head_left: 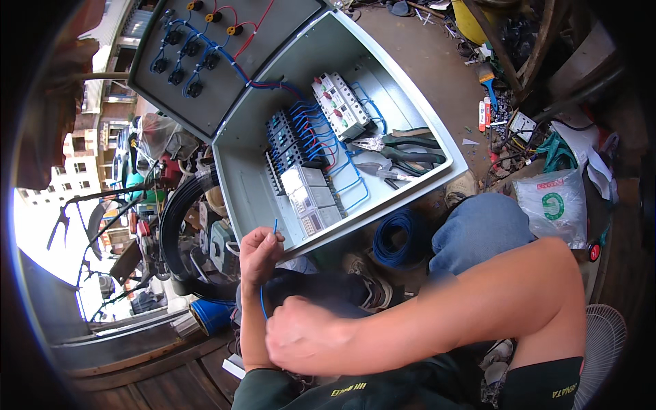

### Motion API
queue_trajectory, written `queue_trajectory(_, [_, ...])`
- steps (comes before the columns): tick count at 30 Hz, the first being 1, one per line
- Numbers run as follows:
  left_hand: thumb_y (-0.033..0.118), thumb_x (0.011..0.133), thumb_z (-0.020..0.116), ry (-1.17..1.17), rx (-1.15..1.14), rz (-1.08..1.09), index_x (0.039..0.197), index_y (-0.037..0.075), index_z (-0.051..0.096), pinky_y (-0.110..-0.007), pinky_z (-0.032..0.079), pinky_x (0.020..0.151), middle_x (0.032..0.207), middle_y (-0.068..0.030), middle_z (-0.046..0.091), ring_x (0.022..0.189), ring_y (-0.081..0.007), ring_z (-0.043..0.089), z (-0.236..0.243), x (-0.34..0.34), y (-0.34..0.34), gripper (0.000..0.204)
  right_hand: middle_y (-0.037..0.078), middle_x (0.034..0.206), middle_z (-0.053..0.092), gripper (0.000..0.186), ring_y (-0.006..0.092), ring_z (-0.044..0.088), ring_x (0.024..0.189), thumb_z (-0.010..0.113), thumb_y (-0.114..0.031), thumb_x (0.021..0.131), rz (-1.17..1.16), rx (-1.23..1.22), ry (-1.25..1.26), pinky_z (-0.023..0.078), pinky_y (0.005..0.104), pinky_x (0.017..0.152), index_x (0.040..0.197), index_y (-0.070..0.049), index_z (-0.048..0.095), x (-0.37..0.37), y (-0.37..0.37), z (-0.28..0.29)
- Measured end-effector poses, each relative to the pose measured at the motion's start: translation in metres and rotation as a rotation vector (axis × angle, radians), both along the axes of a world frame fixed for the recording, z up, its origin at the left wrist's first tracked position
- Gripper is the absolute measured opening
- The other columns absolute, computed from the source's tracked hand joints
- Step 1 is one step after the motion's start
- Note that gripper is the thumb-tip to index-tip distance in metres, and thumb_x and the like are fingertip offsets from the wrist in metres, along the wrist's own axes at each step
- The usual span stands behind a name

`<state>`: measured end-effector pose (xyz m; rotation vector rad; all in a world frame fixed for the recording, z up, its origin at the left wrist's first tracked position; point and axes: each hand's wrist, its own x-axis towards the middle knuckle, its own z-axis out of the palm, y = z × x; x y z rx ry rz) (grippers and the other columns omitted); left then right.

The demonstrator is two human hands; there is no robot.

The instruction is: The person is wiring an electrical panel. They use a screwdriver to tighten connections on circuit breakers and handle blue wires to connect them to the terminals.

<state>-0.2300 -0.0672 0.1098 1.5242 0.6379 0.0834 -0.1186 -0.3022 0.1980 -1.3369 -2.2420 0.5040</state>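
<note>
A thin blue wire (262, 301) runs between my two hands. My left hand (260, 254) is closed on it at the front left corner of the metal electrical enclosure (383, 65), and a short end sticks up past the fingers. Lower down, my right hand (301, 335) is curled in a fist where the wire runs into it; motion smears it a little. Inside the enclosure are a row of black contactors (285, 137), a white circuit breaker block (339, 106) and grey-white modules (311, 198), joined by blue and red wires.
Pliers (410, 140) lie in the enclosure's right side. Its opened door (225, 68) carries wired switches. A blue wire coil (394, 236) sits on the floor near my knee. Black tubing (179, 239) is coiled at left; a plastic bag (550, 205) and fan (601, 348) stand right.
</note>
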Motion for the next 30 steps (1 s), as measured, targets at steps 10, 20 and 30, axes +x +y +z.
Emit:
queue_trajectory(10, [0.023, 0.094, 0.072, -0.032, -0.139, 0.02, 0.092, -0.003, 0.065, -0.026, 0.033, 0.051, 0.064, -0.005, 0.055, 0.056, -0.0123, 0.045, -0.006, -0.003, 0.011, 0.026, 0.015, 0.103, 0.075, 0.032, 0.039, 0.07, 0.094, 0.073, -0.016, 0.083, 0.23, -0.446, -0.163, 0.054, 0.0589, 0.079, 0.113, -0.006, 0.076, 0.039, -0.025, -0.04])
queue_trajectory(20, [0.022, 0.094, 0.071, -0.089, -0.211, 0.028, 0.091, -0.003, 0.062, -0.029, 0.031, 0.049, 0.058, -0.0031, 0.046, 0.053, -0.0143, 0.042, -0.005, 0.003, 0.01, 0.027, 0.013, 0.111, 0.075, 0.029, 0.0341, 0.071, 0.099, 0.061, -0.019, 0.091, 0.212, -0.597, -0.049, 0.052, 0.0587, 0.077, 0.113, -0.008, 0.077, 0.04, -0.034, -0.037])
queue_trajectory(30, [0.022, 0.094, 0.071, -0.093, -0.22, 0.024, 0.091, -0.003, 0.062, -0.029, 0.03, 0.049, 0.058, -0.0023, 0.045, 0.054, -0.0138, 0.041, -0.005, 0.004, 0.009, 0.028, 0.015, 0.113, 0.074, 0.031, 0.0354, 0.07, 0.101, 0.06, -0.018, 0.092, 0.196, -0.595, -0.064, 0.052, 0.0594, 0.078, 0.116, -0.007, 0.076, 0.04, -0.025, -0.036])
